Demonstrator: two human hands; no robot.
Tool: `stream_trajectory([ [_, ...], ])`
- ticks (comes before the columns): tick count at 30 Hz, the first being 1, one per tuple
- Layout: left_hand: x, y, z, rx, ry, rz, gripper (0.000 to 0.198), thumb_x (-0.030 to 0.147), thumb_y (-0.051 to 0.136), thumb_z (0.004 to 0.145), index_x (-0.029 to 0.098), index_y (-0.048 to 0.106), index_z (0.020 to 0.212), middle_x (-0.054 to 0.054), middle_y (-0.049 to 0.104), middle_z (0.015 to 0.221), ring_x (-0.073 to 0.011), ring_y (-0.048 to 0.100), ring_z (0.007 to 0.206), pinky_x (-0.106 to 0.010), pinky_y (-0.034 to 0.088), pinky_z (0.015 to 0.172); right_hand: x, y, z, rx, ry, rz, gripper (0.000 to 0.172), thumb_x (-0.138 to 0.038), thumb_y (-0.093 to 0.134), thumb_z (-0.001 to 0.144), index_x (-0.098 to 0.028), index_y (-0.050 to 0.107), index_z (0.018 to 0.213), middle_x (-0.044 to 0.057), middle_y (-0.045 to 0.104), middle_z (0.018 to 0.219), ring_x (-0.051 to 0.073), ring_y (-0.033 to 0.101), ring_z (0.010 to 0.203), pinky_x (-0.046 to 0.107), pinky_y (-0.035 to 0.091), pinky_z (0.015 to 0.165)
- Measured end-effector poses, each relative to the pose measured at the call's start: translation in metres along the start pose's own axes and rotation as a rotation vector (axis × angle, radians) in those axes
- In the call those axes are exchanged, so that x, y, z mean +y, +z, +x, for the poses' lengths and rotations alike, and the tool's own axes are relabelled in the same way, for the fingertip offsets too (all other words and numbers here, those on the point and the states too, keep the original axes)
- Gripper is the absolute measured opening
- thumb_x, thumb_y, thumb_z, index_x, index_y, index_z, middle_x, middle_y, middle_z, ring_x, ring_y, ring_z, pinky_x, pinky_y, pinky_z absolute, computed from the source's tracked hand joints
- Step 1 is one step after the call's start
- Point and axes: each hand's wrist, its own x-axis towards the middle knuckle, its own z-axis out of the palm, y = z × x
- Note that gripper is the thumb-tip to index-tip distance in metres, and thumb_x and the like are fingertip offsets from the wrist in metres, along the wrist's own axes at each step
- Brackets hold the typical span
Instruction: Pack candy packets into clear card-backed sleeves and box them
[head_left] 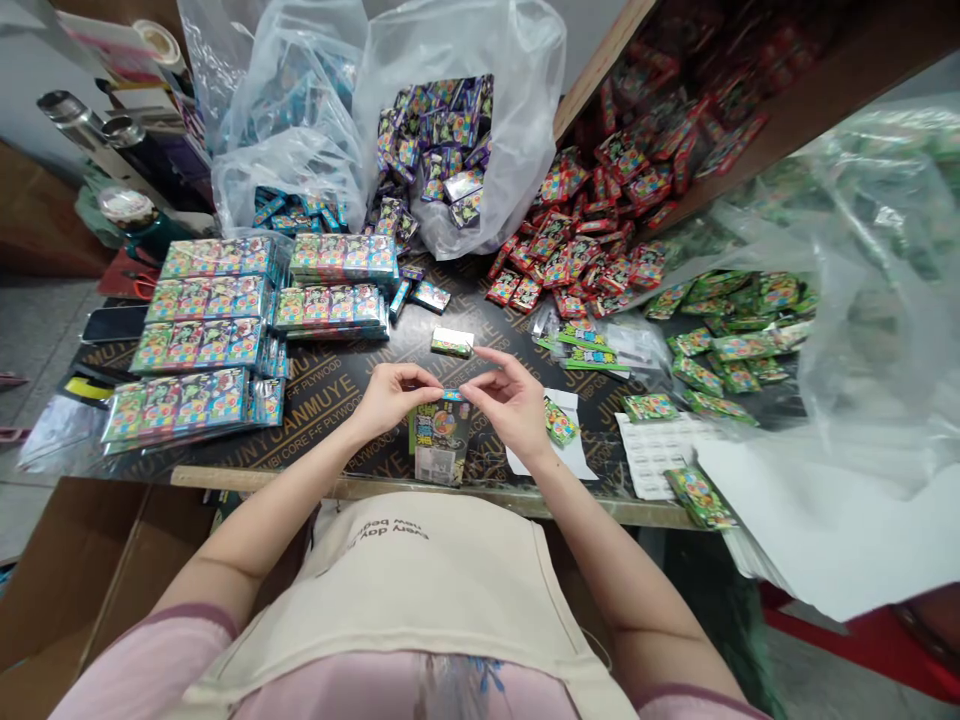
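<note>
A printed clear plastic pouch (441, 440) hangs near the table's front edge, in front of my apron. At its top is a small blue piece (451, 394); whether it belongs to the pouch or is a separate box I cannot tell. My left hand (397, 400) pinches the left side of this top between thumb and finger. From the right, my right hand (514, 400) pinches the other side, its index finger raised. Just beyond my fingers lies a small white-and-green box (452, 342). A green packet (559, 422) rests on white paper (581, 455) beside my right hand.
Stacks of wrapped multi-packs (199, 340) stand on the left. Plastic bags with blue boxes (300, 212) and purple boxes (442, 120) sit at the back. Red boxes (577, 250) pile up behind, green boxes (720, 340) to the right. A label sheet (649, 460) lies near the edge.
</note>
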Motion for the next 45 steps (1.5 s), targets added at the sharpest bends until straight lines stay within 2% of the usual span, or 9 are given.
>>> stream_trajectory([
  [8,0.002,-0.01,-0.012,-0.061,0.372,0.327,0.011,0.026,0.065,0.082,0.018,0.072,0.08,-0.007,0.072,0.085,-0.0143,0.067,0.074,-0.026,0.053,0.07,0.01,-0.007,-0.021,-0.102,-0.291,-0.386,0.019,-0.029,0.062,0.083,-0.028,0.068,0.101,0.004,0.073,0.095,0.023,0.069,0.092,0.041,0.054,0.087],
  [11,0.001,-0.007,-0.015,-0.041,0.365,0.341,0.013,0.026,0.062,0.084,0.018,0.07,0.078,-0.007,0.071,0.084,-0.0141,0.065,0.073,-0.026,0.052,0.068,0.008,-0.01,-0.018,-0.149,-0.289,-0.411,0.019,-0.03,0.058,0.086,-0.027,0.067,0.102,0.005,0.073,0.096,0.023,0.069,0.091,0.042,0.054,0.086],
  [14,0.003,0.001,-0.016,-0.059,0.335,0.317,0.012,0.022,0.06,0.085,0.017,0.07,0.079,-0.007,0.069,0.085,-0.0144,0.064,0.075,-0.026,0.051,0.07,-0.008,-0.015,-0.001,-0.084,-0.224,-0.373,0.022,-0.032,0.058,0.087,-0.027,0.063,0.107,0.003,0.071,0.093,0.02,0.067,0.085,0.038,0.052,0.083],
  [17,0.005,0.01,-0.016,-0.045,0.286,0.283,0.01,0.018,0.06,0.084,0.017,0.07,0.081,-0.008,0.069,0.088,-0.0156,0.064,0.079,-0.028,0.051,0.073,-0.031,-0.021,0.021,-0.028,-0.195,-0.369,0.015,-0.037,0.066,0.08,-0.023,0.066,0.086,0.005,0.066,0.096,0.02,0.062,0.092,0.034,0.049,0.082],
  [20,0.003,0.015,-0.016,0.02,0.229,0.223,0.006,0.016,0.064,0.08,0.016,0.069,0.077,-0.007,0.07,0.084,-0.0166,0.066,0.079,-0.029,0.051,0.073,-0.043,-0.023,0.035,-0.253,-0.056,-0.311,0.024,-0.041,0.069,0.076,-0.019,0.063,0.069,0.005,0.065,0.093,0.02,0.06,0.09,0.032,0.048,0.076],
  [23,0.002,0.016,-0.016,0.066,0.178,0.174,0.006,0.017,0.068,0.076,0.016,0.067,0.07,-0.007,0.072,0.079,-0.0175,0.067,0.076,-0.03,0.052,0.072,-0.039,-0.02,0.039,-0.545,0.151,-0.207,0.028,-0.043,0.069,0.073,-0.018,0.061,0.066,0.003,0.065,0.079,0.015,0.059,0.07,0.028,0.046,0.063],
  [25,0.003,0.016,-0.016,0.072,0.164,0.159,0.007,0.017,0.069,0.074,0.016,0.066,0.069,-0.007,0.072,0.079,-0.0181,0.068,0.075,-0.03,0.052,0.073,-0.033,-0.017,0.04,-0.627,0.219,-0.177,0.028,-0.043,0.07,0.072,-0.018,0.061,0.064,0.001,0.062,0.066,0.013,0.054,0.059,0.026,0.043,0.055],
  [31,0.006,0.015,-0.017,0.076,0.143,0.18,0.004,0.014,0.068,0.071,0.016,0.065,0.069,-0.007,0.073,0.08,-0.0196,0.069,0.077,-0.032,0.053,0.073,-0.025,-0.012,0.044,-0.63,0.216,-0.2,0.022,-0.037,0.071,0.07,-0.019,0.061,0.061,-0.003,0.055,0.055,0.009,0.045,0.048,0.022,0.034,0.044],
  [45,0.004,0.02,-0.019,0.14,0.139,0.177,0.004,0.016,0.067,0.07,0.017,0.064,0.068,-0.007,0.072,0.079,-0.0193,0.068,0.075,-0.031,0.053,0.07,-0.017,-0.009,0.039,-0.596,0.181,-0.275,0.024,-0.037,0.066,0.073,-0.018,0.056,0.063,-0.003,0.054,0.055,0.008,0.045,0.048,0.021,0.033,0.047],
])
